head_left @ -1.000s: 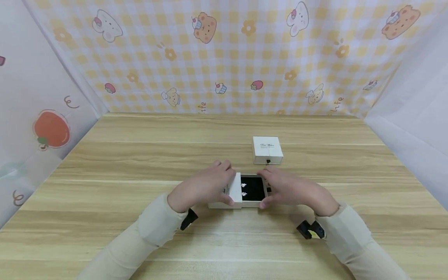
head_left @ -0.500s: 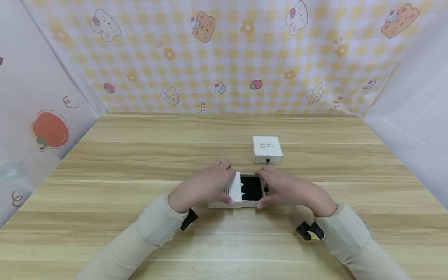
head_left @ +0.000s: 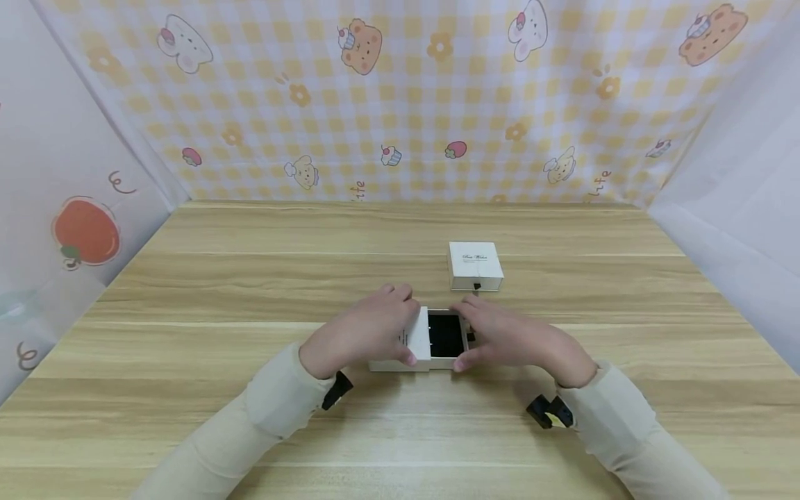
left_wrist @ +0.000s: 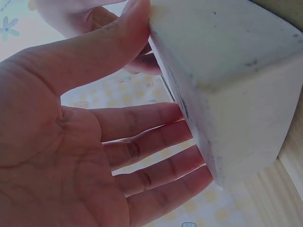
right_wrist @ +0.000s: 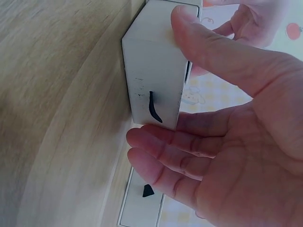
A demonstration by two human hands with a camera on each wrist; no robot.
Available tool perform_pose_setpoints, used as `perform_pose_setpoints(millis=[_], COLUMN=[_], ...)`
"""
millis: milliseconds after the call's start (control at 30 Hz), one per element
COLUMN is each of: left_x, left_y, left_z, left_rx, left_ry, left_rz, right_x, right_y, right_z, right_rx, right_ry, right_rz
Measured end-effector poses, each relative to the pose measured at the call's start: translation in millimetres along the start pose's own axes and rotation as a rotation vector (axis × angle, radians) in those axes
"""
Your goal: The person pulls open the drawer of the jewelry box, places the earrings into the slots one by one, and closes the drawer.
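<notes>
Box: drawer box [head_left: 417, 342] on the table [head_left: 187, 361], just in front of the second box [head_left: 476, 266].
Left hand [head_left: 359, 333]: grips the sleeve; hold steady.
Right hand [head_left: 509, 337]: pinches the drawer [head_left: 446, 335]; slide it straight, evenly.

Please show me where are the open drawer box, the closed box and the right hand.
Drawer box [head_left: 445, 333], head view, on the black inner tray.
Closed box [head_left: 476, 260], head view, on its white lid.
Right hand [head_left: 512, 340], head view, on the back of the hand.
</notes>
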State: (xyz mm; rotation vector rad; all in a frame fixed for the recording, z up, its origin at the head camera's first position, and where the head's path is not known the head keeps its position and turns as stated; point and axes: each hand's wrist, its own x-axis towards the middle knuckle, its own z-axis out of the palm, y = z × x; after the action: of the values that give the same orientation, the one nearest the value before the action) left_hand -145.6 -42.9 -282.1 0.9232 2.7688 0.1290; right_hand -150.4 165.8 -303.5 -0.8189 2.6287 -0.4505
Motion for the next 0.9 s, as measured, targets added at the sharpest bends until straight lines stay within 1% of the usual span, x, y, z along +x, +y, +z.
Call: perform_pose_setpoints(millis=[300, 600, 767, 900], left_x=[0.0, 2.3, 2.5, 2.1], left_y=[0.3, 0.2, 0.2, 0.3], left_z=[-0.3, 1.4, 1.6, 1.7], left_rx=[0.005, 0.000, -0.007, -0.007], left_ry=[-0.003, 0.005, 0.009, 0.018], left_rz=[0.003, 0.006, 0.009, 0.014], right_x=[2.4, 3.7, 4.7, 5.5], right_y=[-2.2, -3.2, -4.4, -5.7], right_z=[-0.2, -1.7, -1.7, -1.9], right_rx=[-0.010, -0.021, -0.016, -0.020], right_ry=[-0.006, 0.002, 0.011, 0.006], right_rz=[0.003, -0.013, -0.036, -0.036])
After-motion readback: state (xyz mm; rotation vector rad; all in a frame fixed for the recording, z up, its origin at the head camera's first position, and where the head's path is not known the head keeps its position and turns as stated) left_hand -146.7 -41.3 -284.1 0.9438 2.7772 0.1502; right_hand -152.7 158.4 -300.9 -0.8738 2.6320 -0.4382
